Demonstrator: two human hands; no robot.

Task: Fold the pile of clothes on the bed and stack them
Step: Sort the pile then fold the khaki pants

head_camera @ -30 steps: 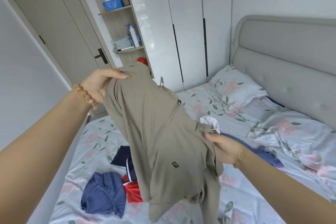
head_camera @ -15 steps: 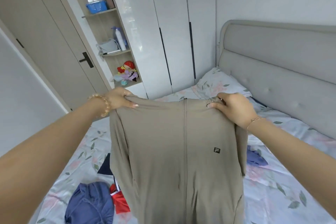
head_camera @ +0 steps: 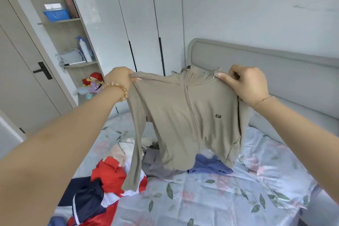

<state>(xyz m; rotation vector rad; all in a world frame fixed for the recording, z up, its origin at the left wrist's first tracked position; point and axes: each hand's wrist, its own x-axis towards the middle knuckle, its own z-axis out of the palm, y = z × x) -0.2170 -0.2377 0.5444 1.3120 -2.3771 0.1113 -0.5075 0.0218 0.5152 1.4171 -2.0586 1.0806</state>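
I hold a khaki zip-up jacket (head_camera: 190,113) spread out in the air above the bed (head_camera: 211,192). My left hand (head_camera: 120,78) pinches its left shoulder and my right hand (head_camera: 245,82) pinches its right shoulder. Its front faces me, with the zip down the middle and a small logo on the chest. One sleeve hangs down on the left. Under it lies a loose pile of clothes (head_camera: 110,176): a red, white and navy garment, pale pieces, a grey piece and a blue garment (head_camera: 211,166). The jacket hides part of the pile.
The floral sheet covers the bed, with a padded grey headboard (head_camera: 275,71) at the right. White wardrobe doors (head_camera: 139,24) stand behind, open shelves (head_camera: 73,46) with bottles and toys beside them, and a door (head_camera: 22,71) at the left.
I have lifted the jacket higher and held it further out, so its hem now hangs clear above the pile. The view has shifted and shows more of the clothes below.
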